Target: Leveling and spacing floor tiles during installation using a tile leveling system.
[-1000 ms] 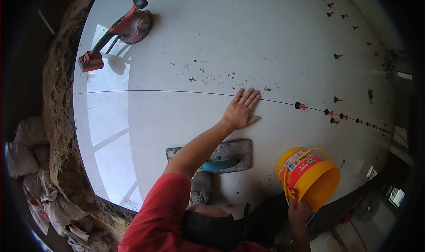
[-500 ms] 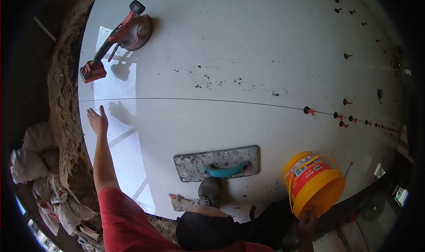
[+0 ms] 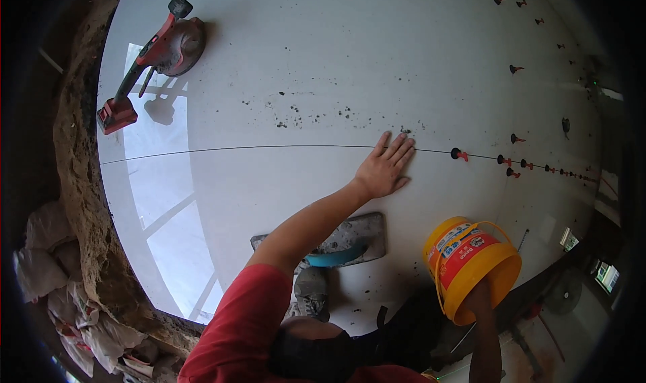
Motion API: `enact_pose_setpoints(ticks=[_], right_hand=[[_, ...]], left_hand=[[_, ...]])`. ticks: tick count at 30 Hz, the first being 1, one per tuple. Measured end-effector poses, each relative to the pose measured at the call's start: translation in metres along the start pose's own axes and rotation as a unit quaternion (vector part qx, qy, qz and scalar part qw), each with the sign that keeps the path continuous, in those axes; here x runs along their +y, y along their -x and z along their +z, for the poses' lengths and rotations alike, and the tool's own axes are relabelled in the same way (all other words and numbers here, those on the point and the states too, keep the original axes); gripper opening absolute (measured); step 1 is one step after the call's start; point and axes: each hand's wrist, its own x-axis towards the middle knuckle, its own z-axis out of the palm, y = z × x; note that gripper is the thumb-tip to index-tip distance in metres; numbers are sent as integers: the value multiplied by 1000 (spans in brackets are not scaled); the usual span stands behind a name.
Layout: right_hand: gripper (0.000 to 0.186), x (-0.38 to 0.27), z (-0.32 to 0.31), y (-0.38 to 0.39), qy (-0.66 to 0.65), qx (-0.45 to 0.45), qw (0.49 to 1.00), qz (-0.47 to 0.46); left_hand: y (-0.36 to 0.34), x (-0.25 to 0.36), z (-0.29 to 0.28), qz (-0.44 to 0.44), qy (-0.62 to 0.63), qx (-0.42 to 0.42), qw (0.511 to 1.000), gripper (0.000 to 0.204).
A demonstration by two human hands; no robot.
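My left hand [image 3: 386, 168] lies flat, fingers spread, on the glossy white floor tile [image 3: 282, 194], its fingertips at the thin joint line [image 3: 269, 146] between two large tiles. My right hand [image 3: 479, 295] is low at the right and grips an orange-yellow plastic bucket [image 3: 471, 265] by its base, tilted on its side; most of the hand is hidden behind the bucket. A grey plastering trowel with a blue handle [image 3: 340, 243] lies on the tile under my left forearm.
A red-handled tile suction tool [image 3: 155, 58] rests at the upper left. Small red tile-levelling clips [image 3: 459, 155] dot the joints to the right. Rough mortar edge [image 3: 81, 201] and crumpled sacks [image 3: 47, 268] border the left. My shoe [image 3: 311, 290] stands by the trowel.
My left hand swung from the joint line out to the far left edge of the tile, then came back to the joint near the middle. The bucket stayed in my right hand.
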Motion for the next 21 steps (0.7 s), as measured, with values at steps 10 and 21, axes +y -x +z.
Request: enact_pose_setpoints(ticks=[10, 21], right_hand=[[25, 12, -6, -19, 29, 20, 999, 26], [24, 33, 22, -40, 21, 23, 999, 27]], left_hand=[[34, -50, -32, -63, -29, -7, 998, 88], [338, -248, -152, -341, -189, 41, 920, 83]])
